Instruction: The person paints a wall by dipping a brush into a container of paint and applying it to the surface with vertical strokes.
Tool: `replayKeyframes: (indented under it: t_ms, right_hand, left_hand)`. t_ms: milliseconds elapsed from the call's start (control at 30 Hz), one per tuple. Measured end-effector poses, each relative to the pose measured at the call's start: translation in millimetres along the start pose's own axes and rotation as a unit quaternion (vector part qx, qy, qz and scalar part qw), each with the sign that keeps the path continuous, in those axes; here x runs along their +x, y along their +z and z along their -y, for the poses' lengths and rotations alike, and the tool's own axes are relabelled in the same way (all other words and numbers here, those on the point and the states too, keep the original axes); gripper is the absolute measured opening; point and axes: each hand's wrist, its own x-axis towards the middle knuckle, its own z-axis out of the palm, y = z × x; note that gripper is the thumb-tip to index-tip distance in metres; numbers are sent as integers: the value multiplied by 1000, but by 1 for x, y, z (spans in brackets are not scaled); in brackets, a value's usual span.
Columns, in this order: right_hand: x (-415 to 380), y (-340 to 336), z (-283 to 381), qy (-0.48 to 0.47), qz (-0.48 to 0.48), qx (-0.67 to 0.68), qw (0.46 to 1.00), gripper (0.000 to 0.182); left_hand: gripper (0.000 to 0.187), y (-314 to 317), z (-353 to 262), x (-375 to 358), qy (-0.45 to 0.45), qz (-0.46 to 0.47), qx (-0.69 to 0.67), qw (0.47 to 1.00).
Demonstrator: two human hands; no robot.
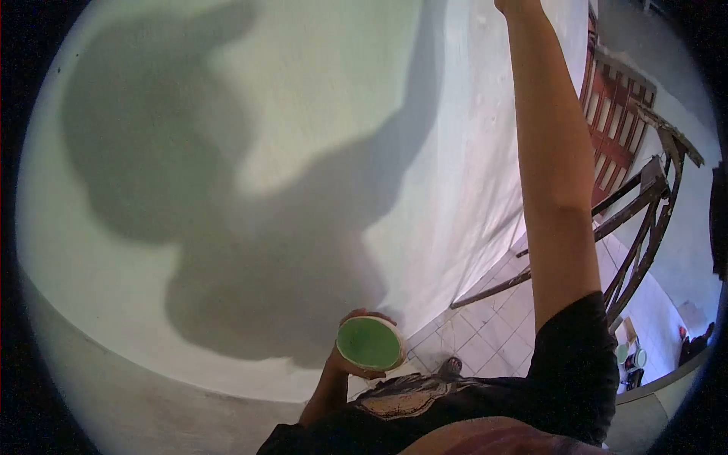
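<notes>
My left hand [340, 365] is low in front of my body, its fingers wrapped round a round tub of green paint [369, 343]. The tub's open top faces me, and smooth green shows inside it. My right arm [557, 167] stretches straight up along the wall. Only the base of my right hand [518, 4] shows at the top edge; its fingers, and anything in them, are out of view. Before me the pale wall [318, 136] has a greenish tint on the left and whiter streaks towards the right. My shadow falls across it.
A dark wooden trestle or ladder [641, 220] stands to the right on a tiled floor [485, 326]. Behind it is a red-brown slatted panel [618, 125]. Several small containers [635, 358] sit on the floor at the lower right. My foot [451, 367] shows below.
</notes>
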Motion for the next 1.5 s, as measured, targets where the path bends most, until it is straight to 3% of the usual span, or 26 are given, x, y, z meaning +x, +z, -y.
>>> replayKeyframes:
  t_ms: [67,133,167,200,367,433,500,633,667,733,767,800,833,867,900,933,1000,1067,1167,1233,1267,1300,1333,1367,1400,1500]
  right_hand:
    - [5,9,5,-61,18,45,997,17]
    - [-21,-5,-11,-66,41,42,996,26]
    - [-42,-20,-27,-60,56,37,996,36]
    - [-67,-39,-44,-29,43,61,997,16]
    - [-250,-190,-155,11,-63,-258,964,14]
    - [-285,-185,-118,169,-87,-188,964,20]
    - [-267,-177,-98,245,-40,-235,940,27]
    - [-138,-133,-107,-12,70,-358,931,27]
    - [-127,-80,-52,98,49,-226,968,28]
    - [-32,-51,-55,-1,53,-411,910,43]
    - [25,-41,-54,-126,118,-578,798,48]
    - [24,3,-4,20,47,-453,890,47]
    - [86,12,-17,-40,63,-387,919,49]
    - [78,36,29,-63,88,-544,832,53]
    - [115,54,29,-37,3,-437,899,55]
    - [127,62,47,-105,8,-477,873,77]
    - [117,81,74,-69,49,-52,995,20]
    - [97,82,77,-78,49,-5,996,17]
    - [79,52,14,-135,105,32,985,33]
    - [13,11,-14,-103,87,17,991,17]
    - [-19,-20,-41,-114,79,12,990,15]
    - [-65,-50,-63,-94,56,-4,994,13]
    - [-97,-96,-103,-69,12,-74,995,12]
    - [-149,-135,-129,-44,3,-49,998,14]
    - [-205,-166,-141,-21,-51,-217,975,16]
    - [-378,-275,-229,81,-108,-248,959,23]
  left_hand:
    - [114,-7,7,-12,16,18,7,1000]
    - [115,-17,22,-37,-134,-70,-111,982]
    - [115,2,7,-10,12,-38,-24,999]
    - [115,1,7,-13,19,-36,-25,999]
    - [117,2,13,-22,-30,-23,-16,999]
    - [120,-5,19,-27,-64,-26,40,997]
    - [114,-3,18,-21,-64,-41,13,997]
    - [122,-12,36,-38,-111,-73,8,991]
    - [122,-12,33,-34,-104,-70,8,992]
    - [124,-7,23,-29,-103,-76,70,989]
    - [124,-10,31,-31,-98,-78,72,990]
    - [124,-13,44,-37,-163,-144,-33,975]
    - [125,-14,51,-40,-226,-209,-140,941]
    - [125,-10,51,-38,-225,-214,-141,940]
    - [125,-8,48,-34,-175,-192,-79,963]
    - [125,-7,44,-28,-121,-166,-17,978]
    - [125,-6,32,-22,-116,-156,48,980]
    - [125,-12,37,-29,-122,-143,113,976]
    - [123,-54,117,-72,-264,-164,-36,950]
    - [122,-58,130,-122,-368,-185,-137,901]
    - [120,-24,53,-60,-44,-47,192,979]
    - [118,-9,42,-59,-59,-130,119,983]
    - [115,-16,50,-54,5,-87,135,987]
    - [114,-13,47,-64,-92,-123,-6,988]
    - [114,-5,40,-64,-121,-135,-16,983]
    - [116,2,38,-53,-59,-104,-1,993]
